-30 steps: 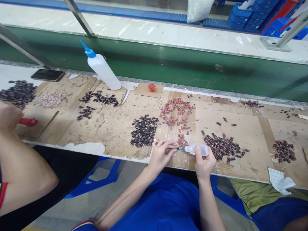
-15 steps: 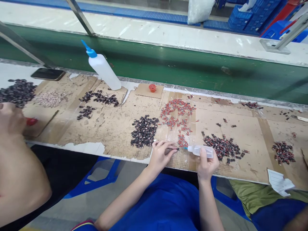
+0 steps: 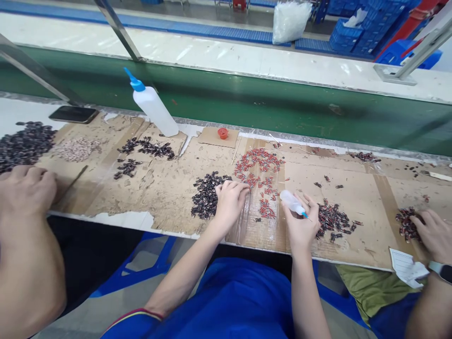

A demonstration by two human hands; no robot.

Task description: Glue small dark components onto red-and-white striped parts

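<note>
My left hand (image 3: 229, 200) is over the cardboard between a pile of black parts (image 3: 205, 195) and the scattered red parts (image 3: 259, 160). Its fingers are bent together at the edge of the red parts, and whatever they pinch is too small to make out. In my right hand (image 3: 302, 221) is a small clear squeeze bottle (image 3: 291, 201), its blue tip pointing down and to the right. Beside that hand lies a heap of black-and-red parts (image 3: 335, 219). One small dark part (image 3: 257, 220) rests on the cardboard between my hands.
A large white bottle (image 3: 155, 110) with a blue nozzle stands at the back left, near a phone (image 3: 73, 114). A red cup (image 3: 222, 133) sits on a cardboard piece. Other people's hands (image 3: 26, 190) (image 3: 436, 230) are at both sides.
My left hand has moved up toward the red parts, and a dark part now lies where it was. The small bottle has swung its tip from left to lower right. A person's hand has appeared at right.
</note>
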